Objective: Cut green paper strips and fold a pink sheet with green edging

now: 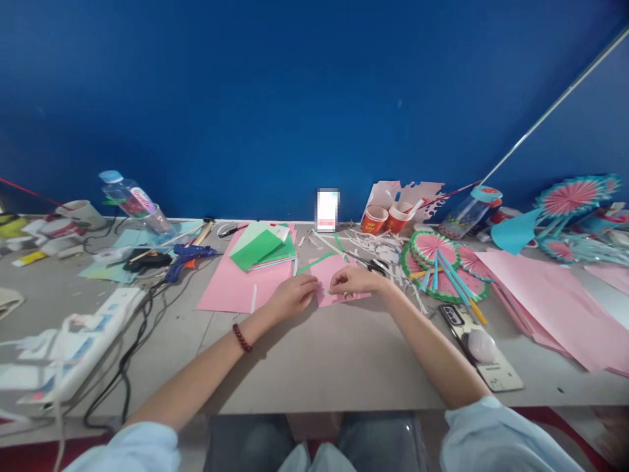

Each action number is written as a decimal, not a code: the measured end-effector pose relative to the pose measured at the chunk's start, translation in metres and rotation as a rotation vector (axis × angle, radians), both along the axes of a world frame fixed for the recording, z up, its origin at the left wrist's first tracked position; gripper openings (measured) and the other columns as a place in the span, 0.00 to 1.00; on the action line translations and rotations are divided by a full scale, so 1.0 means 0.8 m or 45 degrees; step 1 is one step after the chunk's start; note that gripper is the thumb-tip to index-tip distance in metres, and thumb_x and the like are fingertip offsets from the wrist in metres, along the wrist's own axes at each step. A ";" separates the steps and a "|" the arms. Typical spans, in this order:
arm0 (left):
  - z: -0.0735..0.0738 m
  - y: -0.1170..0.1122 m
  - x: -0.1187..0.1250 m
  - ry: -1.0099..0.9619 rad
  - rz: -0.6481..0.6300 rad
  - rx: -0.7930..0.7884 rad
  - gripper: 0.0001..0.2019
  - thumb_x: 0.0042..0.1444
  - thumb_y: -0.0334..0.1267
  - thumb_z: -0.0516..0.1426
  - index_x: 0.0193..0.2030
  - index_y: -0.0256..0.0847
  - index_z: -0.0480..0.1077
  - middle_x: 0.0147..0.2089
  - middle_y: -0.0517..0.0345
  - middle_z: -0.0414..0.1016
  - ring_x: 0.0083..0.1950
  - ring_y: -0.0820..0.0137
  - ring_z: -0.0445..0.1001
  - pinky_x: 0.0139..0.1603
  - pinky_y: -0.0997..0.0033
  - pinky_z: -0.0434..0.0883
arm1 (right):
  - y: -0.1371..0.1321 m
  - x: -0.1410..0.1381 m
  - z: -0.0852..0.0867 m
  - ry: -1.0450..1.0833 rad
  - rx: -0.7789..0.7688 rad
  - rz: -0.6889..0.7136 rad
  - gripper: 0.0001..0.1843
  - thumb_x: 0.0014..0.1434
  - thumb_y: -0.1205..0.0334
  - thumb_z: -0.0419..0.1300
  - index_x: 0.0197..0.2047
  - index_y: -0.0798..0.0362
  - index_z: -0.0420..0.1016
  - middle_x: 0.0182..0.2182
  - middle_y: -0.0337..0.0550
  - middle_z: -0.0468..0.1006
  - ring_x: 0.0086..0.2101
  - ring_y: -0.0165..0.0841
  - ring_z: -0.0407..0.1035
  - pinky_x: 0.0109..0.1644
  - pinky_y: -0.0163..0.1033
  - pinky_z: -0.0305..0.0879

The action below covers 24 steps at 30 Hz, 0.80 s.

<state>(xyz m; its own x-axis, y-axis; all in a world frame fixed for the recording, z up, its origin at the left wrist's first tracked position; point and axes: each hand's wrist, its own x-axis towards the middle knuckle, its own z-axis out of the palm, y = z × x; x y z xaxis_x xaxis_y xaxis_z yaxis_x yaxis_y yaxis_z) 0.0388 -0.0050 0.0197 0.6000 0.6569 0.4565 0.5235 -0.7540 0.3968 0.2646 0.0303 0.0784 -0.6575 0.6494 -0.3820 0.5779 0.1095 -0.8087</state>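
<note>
A small pink sheet of paper (pixel 330 269) lies on the table in front of me, with thin green strips around its far side. My left hand (pixel 293 296) is at its left edge, fingers together and closed on that edge. From the right, my right hand (pixel 358 280) reaches over the sheet with thumb and fingers pinched together. Something small and pale shows at those fingertips, too small to name. Under a stack of green paper (pixel 258 250) to the left lies a larger pink sheet (pixel 221 288) with a white strip on it. Black-handled scissors (pixel 377 265) lie beyond my right wrist.
Watermelon-patterned paper fans (pixel 435 255), red paper cups (pixel 376 219), a phone (pixel 484 347) and pink sheets (pixel 565 301) are on the right. A blue glue gun (pixel 189 255), a tilted bottle (pixel 130 196) and a power strip (pixel 93 347) with cables occupy the left. A blue wall stands behind.
</note>
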 end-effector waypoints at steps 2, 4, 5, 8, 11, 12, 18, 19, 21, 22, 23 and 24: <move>-0.003 -0.005 -0.002 0.022 0.016 0.078 0.13 0.57 0.28 0.52 0.47 0.42 0.72 0.47 0.52 0.76 0.48 0.65 0.74 0.47 0.65 0.72 | 0.000 -0.002 -0.009 -0.037 0.012 -0.006 0.16 0.49 0.50 0.60 0.28 0.56 0.74 0.22 0.38 0.71 0.22 0.26 0.63 0.26 0.30 0.59; -0.005 -0.008 -0.003 0.044 0.017 0.132 0.12 0.57 0.28 0.53 0.45 0.41 0.72 0.46 0.53 0.77 0.47 0.66 0.75 0.47 0.66 0.72 | -0.001 -0.005 -0.016 -0.070 0.046 -0.010 0.15 0.49 0.51 0.59 0.28 0.56 0.74 0.21 0.37 0.69 0.22 0.25 0.61 0.24 0.30 0.56; -0.005 -0.009 -0.004 0.050 0.016 0.154 0.12 0.57 0.28 0.53 0.45 0.41 0.72 0.46 0.53 0.77 0.47 0.66 0.75 0.47 0.66 0.72 | -0.002 -0.007 -0.018 -0.088 0.062 -0.010 0.15 0.48 0.51 0.59 0.27 0.56 0.74 0.20 0.36 0.68 0.21 0.25 0.60 0.24 0.30 0.55; -0.003 -0.010 -0.006 0.046 0.022 0.188 0.11 0.56 0.29 0.54 0.44 0.41 0.72 0.44 0.54 0.78 0.45 0.66 0.76 0.46 0.66 0.72 | -0.005 -0.014 -0.023 -0.158 0.129 0.000 0.12 0.47 0.55 0.58 0.25 0.55 0.73 0.18 0.34 0.65 0.21 0.25 0.58 0.23 0.31 0.52; -0.001 -0.012 -0.007 0.060 -0.026 0.192 0.10 0.56 0.29 0.54 0.43 0.42 0.73 0.44 0.54 0.78 0.45 0.67 0.76 0.46 0.67 0.72 | -0.006 -0.019 -0.027 -0.212 0.208 0.012 0.09 0.45 0.58 0.57 0.22 0.55 0.72 0.18 0.34 0.65 0.22 0.25 0.58 0.25 0.31 0.52; -0.001 -0.012 -0.007 0.068 -0.053 0.196 0.11 0.55 0.29 0.54 0.43 0.42 0.73 0.44 0.54 0.78 0.45 0.67 0.76 0.46 0.68 0.72 | -0.007 -0.021 -0.028 -0.222 0.225 0.013 0.09 0.44 0.59 0.57 0.21 0.55 0.72 0.18 0.34 0.65 0.22 0.26 0.58 0.25 0.31 0.52; -0.002 -0.012 -0.008 0.080 -0.103 0.230 0.11 0.56 0.30 0.53 0.43 0.42 0.73 0.45 0.54 0.78 0.45 0.68 0.76 0.46 0.68 0.72 | -0.011 -0.026 -0.027 -0.275 0.294 -0.009 0.08 0.44 0.59 0.57 0.20 0.55 0.72 0.18 0.34 0.67 0.23 0.27 0.59 0.26 0.32 0.52; -0.002 -0.012 -0.008 0.081 -0.105 0.228 0.11 0.56 0.30 0.53 0.43 0.42 0.74 0.45 0.53 0.78 0.45 0.68 0.76 0.46 0.68 0.72 | -0.012 -0.026 -0.026 -0.281 0.305 -0.011 0.08 0.44 0.60 0.57 0.20 0.55 0.71 0.18 0.35 0.67 0.23 0.27 0.60 0.26 0.32 0.52; -0.002 -0.011 -0.009 0.086 -0.114 0.220 0.11 0.56 0.31 0.53 0.43 0.42 0.74 0.45 0.53 0.78 0.46 0.68 0.76 0.46 0.68 0.72 | -0.013 -0.027 -0.025 -0.289 0.321 -0.012 0.08 0.44 0.60 0.57 0.20 0.55 0.71 0.18 0.35 0.67 0.24 0.27 0.60 0.26 0.32 0.52; -0.003 -0.011 -0.009 0.088 -0.117 0.217 0.11 0.56 0.31 0.53 0.43 0.42 0.74 0.45 0.53 0.78 0.46 0.67 0.76 0.46 0.68 0.72 | -0.013 -0.028 -0.025 -0.293 0.330 -0.013 0.08 0.44 0.61 0.57 0.20 0.55 0.71 0.18 0.35 0.67 0.24 0.27 0.60 0.26 0.32 0.52; -0.003 -0.010 -0.009 0.088 -0.120 0.217 0.11 0.56 0.31 0.53 0.43 0.42 0.74 0.45 0.53 0.78 0.46 0.67 0.76 0.46 0.68 0.72 | -0.013 -0.028 -0.025 -0.298 0.339 -0.016 0.08 0.44 0.61 0.57 0.19 0.55 0.71 0.18 0.35 0.67 0.23 0.27 0.60 0.27 0.32 0.52; -0.003 -0.010 -0.009 0.088 -0.121 0.218 0.11 0.56 0.31 0.53 0.42 0.42 0.74 0.45 0.53 0.78 0.46 0.67 0.76 0.46 0.68 0.72 | -0.013 -0.029 -0.026 -0.303 0.346 -0.019 0.08 0.44 0.61 0.56 0.19 0.55 0.71 0.18 0.35 0.67 0.23 0.27 0.60 0.27 0.32 0.52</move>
<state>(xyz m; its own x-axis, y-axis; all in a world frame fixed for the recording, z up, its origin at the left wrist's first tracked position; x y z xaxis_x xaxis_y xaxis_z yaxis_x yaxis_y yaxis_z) 0.0313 -0.0129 0.0175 0.6896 0.5119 0.5122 0.4683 -0.8548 0.2238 0.2417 0.0200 0.0578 -0.5605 0.7571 -0.3356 0.7497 0.2919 -0.5939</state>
